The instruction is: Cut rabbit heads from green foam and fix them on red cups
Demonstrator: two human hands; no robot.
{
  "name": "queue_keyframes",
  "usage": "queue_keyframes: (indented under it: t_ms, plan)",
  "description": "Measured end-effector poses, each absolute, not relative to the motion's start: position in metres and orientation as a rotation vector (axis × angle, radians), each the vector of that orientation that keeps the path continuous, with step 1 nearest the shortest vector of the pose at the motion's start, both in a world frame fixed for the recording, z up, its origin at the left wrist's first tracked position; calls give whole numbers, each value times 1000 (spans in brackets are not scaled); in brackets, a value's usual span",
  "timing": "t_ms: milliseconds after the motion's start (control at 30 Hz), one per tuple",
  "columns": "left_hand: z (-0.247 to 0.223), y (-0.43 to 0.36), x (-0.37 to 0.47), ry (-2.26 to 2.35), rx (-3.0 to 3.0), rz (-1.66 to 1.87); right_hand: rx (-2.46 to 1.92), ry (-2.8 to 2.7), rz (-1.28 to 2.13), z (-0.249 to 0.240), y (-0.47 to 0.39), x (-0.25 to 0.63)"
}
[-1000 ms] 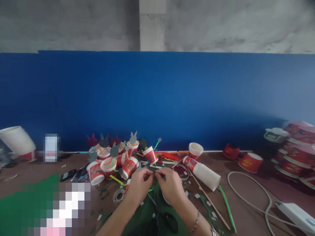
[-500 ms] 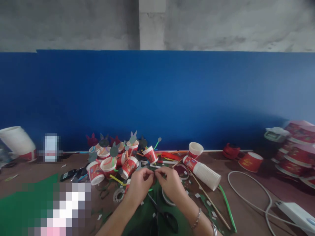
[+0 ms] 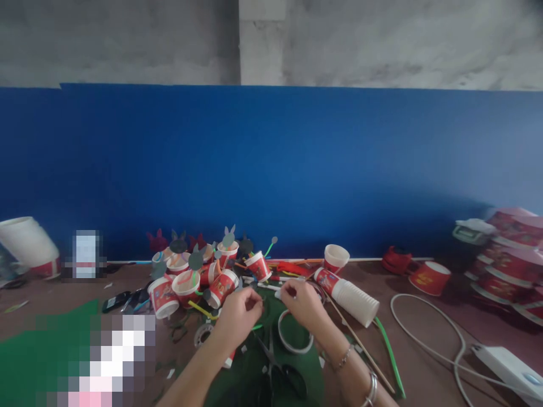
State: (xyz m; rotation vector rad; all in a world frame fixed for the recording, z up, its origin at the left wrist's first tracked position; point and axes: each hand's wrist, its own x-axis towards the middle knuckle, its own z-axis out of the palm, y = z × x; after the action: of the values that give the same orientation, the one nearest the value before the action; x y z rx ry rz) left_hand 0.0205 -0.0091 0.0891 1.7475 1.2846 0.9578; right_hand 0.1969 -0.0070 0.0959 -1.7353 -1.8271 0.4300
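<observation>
My left hand (image 3: 241, 312) is closed in a pinch above the dark green sheet (image 3: 250, 384); a dark sliver may show at its fingertips, too small to name. To its right, apart from it, my right hand (image 3: 302, 302) pinches what looks like a small white scrap (image 3: 278, 294). Below the hands, black-handled scissors (image 3: 278, 370) lie on the green sheet with their blades pointing away from me. A pale ring, like a tape roll (image 3: 296, 349), rests under my right wrist. Another roll (image 3: 202, 333) sits partly behind my left wrist.
Red-and-white paper cups (image 3: 164, 298) with animal-head cutouts crowd the back left. A stack of cups (image 3: 355, 302) lies on its side at right, beside a wooden stick (image 3: 360, 342) and green strip (image 3: 389, 356). A white cable (image 3: 418, 350) loops farther right. Phone-like black objects (image 3: 116, 302) lie left.
My hands were together at the fingertips and have come apart. The right one moved right and slightly away, uncovering the pale ring. The left hand has barely moved.
</observation>
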Motion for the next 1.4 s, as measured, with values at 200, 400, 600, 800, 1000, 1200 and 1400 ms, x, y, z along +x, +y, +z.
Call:
queue_keyframes:
  t_ms: [200, 400, 600, 800, 1000, 1200, 1400]
  plan:
    - [90, -8, 17, 1527, 2083, 824, -1918, -2016, 357, 70, 6, 220]
    - [82, -4, 19, 1578, 2149, 845, -1875, -2059, -126, 50, 10, 214]
    - [80, 6, 11, 1515, 1938, 1032, -1725, -1981, 21, 81, -2, 205]
    - [80, 10, 7, 1546, 1844, 1082, -1463, -2000, 108, 114, -26, 178]
    - [84, 4, 12, 1593, 1940, 1039, -1442, -2020, -26, 108, -28, 172]
    - [84, 3, 9, 1558, 2018, 978, -1386, -2048, -30, 109, -32, 169]
    - [84, 2, 10, 1611, 2071, 907, -1430, -2001, -21, 109, -32, 169]
